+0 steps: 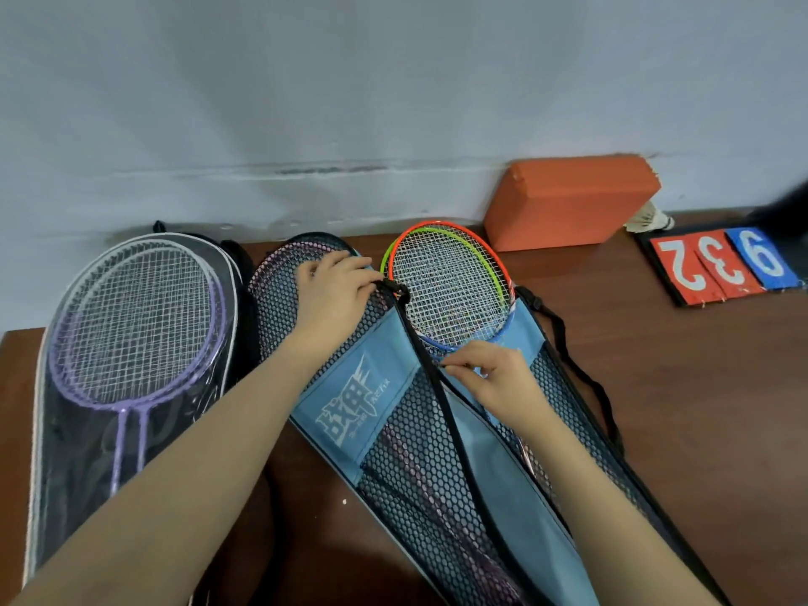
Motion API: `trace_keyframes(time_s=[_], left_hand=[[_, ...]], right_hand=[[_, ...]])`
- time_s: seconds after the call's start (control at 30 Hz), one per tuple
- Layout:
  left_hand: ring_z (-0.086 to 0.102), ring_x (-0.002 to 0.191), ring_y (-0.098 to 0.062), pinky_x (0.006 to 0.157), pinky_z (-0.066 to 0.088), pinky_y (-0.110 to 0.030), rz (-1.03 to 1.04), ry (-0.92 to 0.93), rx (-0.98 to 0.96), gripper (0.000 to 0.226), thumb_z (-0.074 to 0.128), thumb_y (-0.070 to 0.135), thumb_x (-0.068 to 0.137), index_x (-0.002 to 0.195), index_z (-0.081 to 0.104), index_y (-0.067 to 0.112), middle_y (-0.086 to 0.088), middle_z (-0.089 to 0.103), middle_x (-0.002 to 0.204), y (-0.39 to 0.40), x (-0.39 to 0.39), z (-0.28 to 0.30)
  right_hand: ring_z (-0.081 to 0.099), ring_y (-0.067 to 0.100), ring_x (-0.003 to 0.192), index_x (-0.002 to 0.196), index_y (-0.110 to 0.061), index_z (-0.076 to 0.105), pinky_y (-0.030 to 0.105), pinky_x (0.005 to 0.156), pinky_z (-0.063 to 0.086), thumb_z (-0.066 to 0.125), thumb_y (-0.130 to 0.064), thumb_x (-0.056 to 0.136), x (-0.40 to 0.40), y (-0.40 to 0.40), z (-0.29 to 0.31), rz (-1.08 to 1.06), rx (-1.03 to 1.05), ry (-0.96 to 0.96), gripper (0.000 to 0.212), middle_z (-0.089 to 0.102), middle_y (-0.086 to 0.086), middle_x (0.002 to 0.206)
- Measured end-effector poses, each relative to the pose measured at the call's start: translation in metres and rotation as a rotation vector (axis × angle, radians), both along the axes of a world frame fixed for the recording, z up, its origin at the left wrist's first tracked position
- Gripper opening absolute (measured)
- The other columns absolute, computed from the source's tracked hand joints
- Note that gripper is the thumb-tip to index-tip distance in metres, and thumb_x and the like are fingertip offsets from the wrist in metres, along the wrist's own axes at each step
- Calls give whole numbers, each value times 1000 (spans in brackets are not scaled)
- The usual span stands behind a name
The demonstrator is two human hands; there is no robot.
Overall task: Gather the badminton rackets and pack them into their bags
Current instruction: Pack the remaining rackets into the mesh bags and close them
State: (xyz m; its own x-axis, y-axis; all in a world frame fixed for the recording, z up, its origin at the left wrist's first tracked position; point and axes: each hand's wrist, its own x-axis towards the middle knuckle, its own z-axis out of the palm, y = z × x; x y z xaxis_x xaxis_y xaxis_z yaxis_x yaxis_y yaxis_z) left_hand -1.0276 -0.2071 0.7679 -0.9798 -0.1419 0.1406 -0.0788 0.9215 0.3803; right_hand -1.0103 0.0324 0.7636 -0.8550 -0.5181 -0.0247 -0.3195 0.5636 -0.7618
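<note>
Brown tabletop [699, 387] carries three racket bags lying lengthwise, heads toward the wall. Nearest, the right hand [494, 378] pinches what seems to be a zipper pull on the right blue mesh bag [568, 387], from which orange and green rackets [450, 277] protrude. The left hand [336, 290] grips the black strap [441, 408] over the middle blue mesh bag [350, 408], holding pink rackets. Leftmost, a clear bag [65, 430] holds purple rackets [135, 325].

The bottom edge cuts off the blue mesh bag [393, 408] and the clear bag [65, 430]. Under the right hand [494, 382], the orange and green rackets' [450, 282] shafts are hidden.
</note>
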Motion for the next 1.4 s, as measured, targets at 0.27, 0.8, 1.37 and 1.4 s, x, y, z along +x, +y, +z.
trace_keyframes(time_s=[0.27, 0.8, 1.37, 1.4], left_hand=[[18, 140, -13, 103, 6, -39, -386, -145, -97, 31, 41, 34, 97, 125, 54, 35, 14, 37, 145, 40, 57, -3], [52, 108, -25, 88, 19, -37, -301, 69, -42, 11, 64, 26, 86, 88, 74, 25, 3, 65, 104, 32, 60, -42], [24, 136, -8, 95, 11, -34, -378, -184, 88, 25, 43, 34, 96, 114, 60, 38, 18, 39, 141, 106, 151, -25], [31, 132, -8, 91, 13, -34, -320, -185, 90, 23, 45, 32, 96, 108, 63, 38, 18, 47, 135, 109, 150, -25]], right_hand=[[57, 4, 73, 90, -11, 73, 15, 68, 43, 65, -10, 86, 20, -6, 4, -50, -57, 15, 10, 63, -8, 81], [60, 12, 75, 85, -14, 74, 28, 72, 49, 67, -10, 83, 77, 31, 4, -153, 48, -127, 8, 67, -5, 81], [62, 9, 82, 90, -16, 74, 32, 79, 50, 65, -14, 84, 97, 49, 3, 14, 62, -92, 11, 66, -6, 86], [63, 11, 83, 91, -17, 74, 34, 80, 50, 65, -16, 85, 97, 50, 2, 25, 81, -69, 11, 67, -6, 87]])
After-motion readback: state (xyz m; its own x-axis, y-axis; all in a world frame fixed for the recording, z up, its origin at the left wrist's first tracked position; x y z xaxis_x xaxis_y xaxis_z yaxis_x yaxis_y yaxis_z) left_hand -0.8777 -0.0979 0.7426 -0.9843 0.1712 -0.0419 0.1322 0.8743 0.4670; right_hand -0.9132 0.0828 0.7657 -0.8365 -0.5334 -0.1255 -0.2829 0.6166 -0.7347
